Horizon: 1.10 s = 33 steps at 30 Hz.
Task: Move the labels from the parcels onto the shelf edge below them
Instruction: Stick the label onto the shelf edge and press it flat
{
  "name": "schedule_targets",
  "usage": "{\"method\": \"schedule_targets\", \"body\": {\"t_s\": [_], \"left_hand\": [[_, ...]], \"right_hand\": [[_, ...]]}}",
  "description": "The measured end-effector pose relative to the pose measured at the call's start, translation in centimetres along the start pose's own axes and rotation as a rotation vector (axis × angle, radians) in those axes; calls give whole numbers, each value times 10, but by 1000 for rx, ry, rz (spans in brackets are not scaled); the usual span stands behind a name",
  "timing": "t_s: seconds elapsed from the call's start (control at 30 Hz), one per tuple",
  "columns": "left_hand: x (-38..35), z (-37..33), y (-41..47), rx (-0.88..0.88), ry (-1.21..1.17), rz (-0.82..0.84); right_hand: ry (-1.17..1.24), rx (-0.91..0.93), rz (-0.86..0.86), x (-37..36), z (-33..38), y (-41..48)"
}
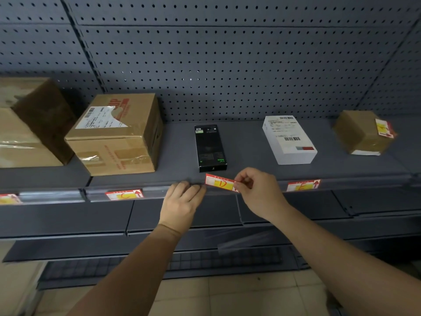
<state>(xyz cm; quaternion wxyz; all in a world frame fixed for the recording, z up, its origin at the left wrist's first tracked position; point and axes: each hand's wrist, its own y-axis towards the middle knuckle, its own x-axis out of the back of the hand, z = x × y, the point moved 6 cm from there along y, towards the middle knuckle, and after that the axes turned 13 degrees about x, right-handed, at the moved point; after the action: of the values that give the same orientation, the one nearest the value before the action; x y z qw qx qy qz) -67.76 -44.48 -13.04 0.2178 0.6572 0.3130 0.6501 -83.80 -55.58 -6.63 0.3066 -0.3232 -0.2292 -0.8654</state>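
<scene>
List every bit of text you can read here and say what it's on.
"C", handwritten: C label in the shelf edge.
"D", handwritten: D label, pinched by the right hand.
"E", handwritten: E label in the shelf edge.
Too small or blurred: print on the cardboard box, black box, white box, and the small box's label.

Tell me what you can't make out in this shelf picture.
Head view:
D label: right end hidden by the right hand pinching it.
Left hand: fingertips bent over the shelf edge, grip unclear.
Far-left label: cut off by the frame edge.
White parcel: print too small.
Small brown parcel's label: letter blurred.
</scene>
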Motion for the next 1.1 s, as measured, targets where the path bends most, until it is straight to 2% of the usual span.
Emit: {"method": "schedule_targets", "body": {"t_s": [0.2,0.6,1.1], "left_hand": [[-2,0,3,74,-46,27],[11,8,17,212,-214,290],[19,6,23,348,-230,376]], "right_hand": [[0,9,-2,1,0,2],[-80,143,70,-9,5,19],[-227,311,81,-18,6,18]]}}
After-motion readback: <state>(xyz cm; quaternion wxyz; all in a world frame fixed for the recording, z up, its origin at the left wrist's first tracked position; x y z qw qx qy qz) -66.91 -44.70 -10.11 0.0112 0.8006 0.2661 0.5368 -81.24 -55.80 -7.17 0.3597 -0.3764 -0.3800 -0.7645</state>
